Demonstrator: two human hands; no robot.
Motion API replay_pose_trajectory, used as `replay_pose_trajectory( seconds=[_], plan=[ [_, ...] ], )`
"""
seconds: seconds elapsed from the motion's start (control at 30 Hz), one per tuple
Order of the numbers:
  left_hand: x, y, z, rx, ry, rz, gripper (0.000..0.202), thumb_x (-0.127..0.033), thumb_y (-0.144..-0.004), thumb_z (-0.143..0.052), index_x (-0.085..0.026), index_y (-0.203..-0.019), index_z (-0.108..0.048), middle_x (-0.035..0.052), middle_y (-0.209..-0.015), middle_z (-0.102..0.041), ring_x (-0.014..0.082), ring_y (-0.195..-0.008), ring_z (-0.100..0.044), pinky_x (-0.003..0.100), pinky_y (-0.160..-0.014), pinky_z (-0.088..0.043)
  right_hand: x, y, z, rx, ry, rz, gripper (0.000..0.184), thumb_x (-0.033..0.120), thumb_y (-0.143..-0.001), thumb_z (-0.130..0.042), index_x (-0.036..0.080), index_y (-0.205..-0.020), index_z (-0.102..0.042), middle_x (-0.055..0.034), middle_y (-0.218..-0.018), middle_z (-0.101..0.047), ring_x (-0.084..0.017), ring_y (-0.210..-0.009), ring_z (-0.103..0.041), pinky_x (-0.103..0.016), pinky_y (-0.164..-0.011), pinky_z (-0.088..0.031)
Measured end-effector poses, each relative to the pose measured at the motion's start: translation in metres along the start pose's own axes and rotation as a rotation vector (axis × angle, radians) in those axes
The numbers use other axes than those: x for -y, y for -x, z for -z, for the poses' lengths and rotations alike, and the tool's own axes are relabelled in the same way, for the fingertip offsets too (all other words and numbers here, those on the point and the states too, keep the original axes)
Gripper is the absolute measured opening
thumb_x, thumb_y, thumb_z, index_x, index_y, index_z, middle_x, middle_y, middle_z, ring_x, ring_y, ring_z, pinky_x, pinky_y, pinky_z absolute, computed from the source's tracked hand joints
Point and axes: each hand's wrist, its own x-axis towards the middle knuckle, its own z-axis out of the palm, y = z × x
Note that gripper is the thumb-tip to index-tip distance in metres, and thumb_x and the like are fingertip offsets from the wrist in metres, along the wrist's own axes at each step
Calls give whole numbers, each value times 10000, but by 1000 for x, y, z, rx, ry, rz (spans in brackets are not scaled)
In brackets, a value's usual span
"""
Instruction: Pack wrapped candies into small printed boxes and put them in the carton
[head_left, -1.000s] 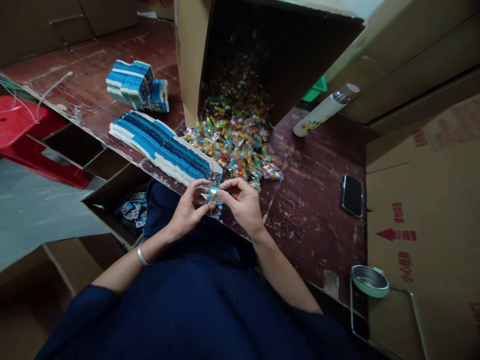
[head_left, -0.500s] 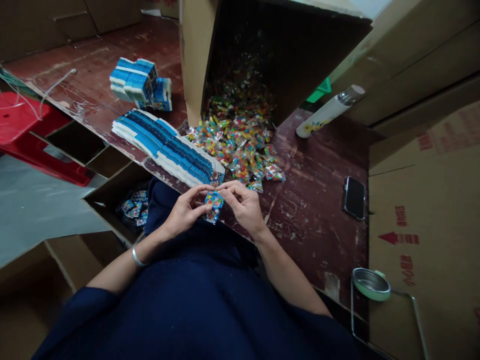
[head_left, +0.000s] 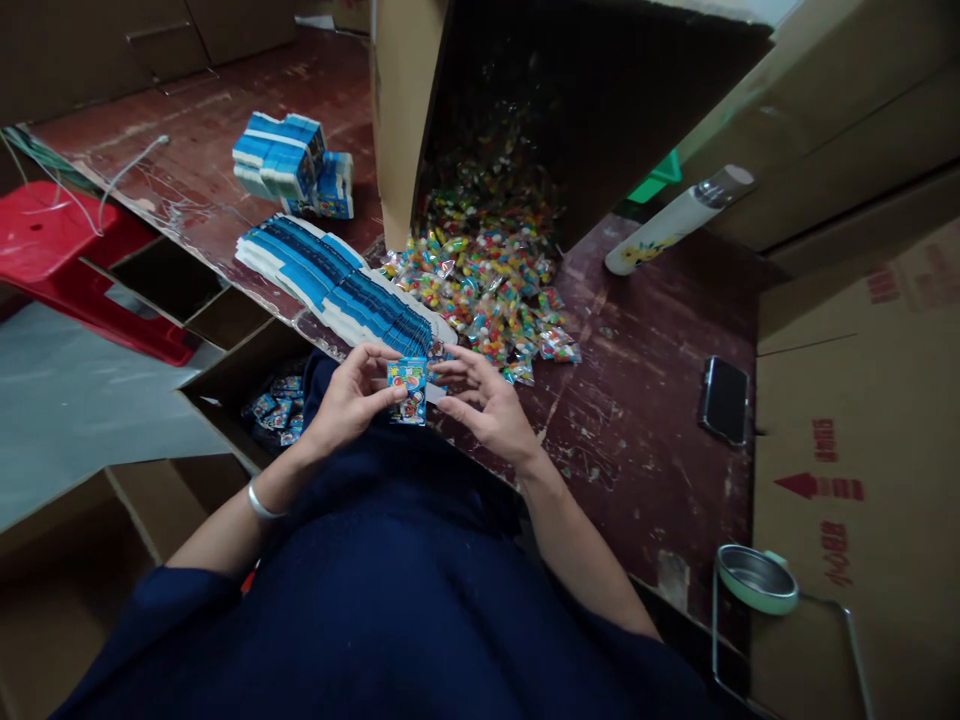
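At centre frame, the left hand (head_left: pixel 341 400) pinches a small blue printed box (head_left: pixel 407 390) at the table (head_left: pixel 637 400) edge; the right hand (head_left: pixel 480 400) hovers beside it, fingers spread, possibly touching. A loose pinch could drop the glossy cardboard box. Upper centre, crinkly candy packets (head_left: pixel 487 290) spill from a tipped carton (head_left: pixel 397 120).

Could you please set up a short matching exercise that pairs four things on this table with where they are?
1 small blue box
2 phone
3 white bottle
4 candy packets

a lying on its side beside the cardboard carton
b spilling from the carton
c in the left hand
d flat on the table, to the right

1-c, 2-d, 3-a, 4-b
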Motion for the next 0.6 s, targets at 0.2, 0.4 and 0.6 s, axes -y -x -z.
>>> replay_pose_trajectory(
  seconds=[0.2, 0.4, 0.6],
  plan=[
    [-38, -2, 62, -176, -533, -22, 390, -399, -800, -816, -197, -1051, -596, 45, -939, -715, 188, -779, -702, 285, -683, -551, -27, -3, 11, -158, 567, 145, 425, 315, -889, -759, 244, -1300, -674, -121, -1292, -717, -300, -1195, -676, -473, -932, -642],
    [-69, 8, 117, -286, -1145, 42, 366, -296, -817, -767, -176, -1146, -659, 95, -1093, -728, 285, -1030, -681, 393, -895, -543, -39, -8, -2, -14, 816, 169, 423, 253, -793, -872, 209, -1178, -701, -147, -1335, -721, -346, -1274, -664, -532, -1053, -576],
    [-37, 1, 53, 63, -308, 156, 372, -520, -860, -760, -159, -910, -684, 95, -871, -787, 224, -819, -761, 329, -735, -627, -43, -3, 5, -22, 668, 207, 106, 239, -962, -666, 249, -909, -757, -81, -1199, -799, -255, -1115, -766, -437, -1010, -604]
  ],
)
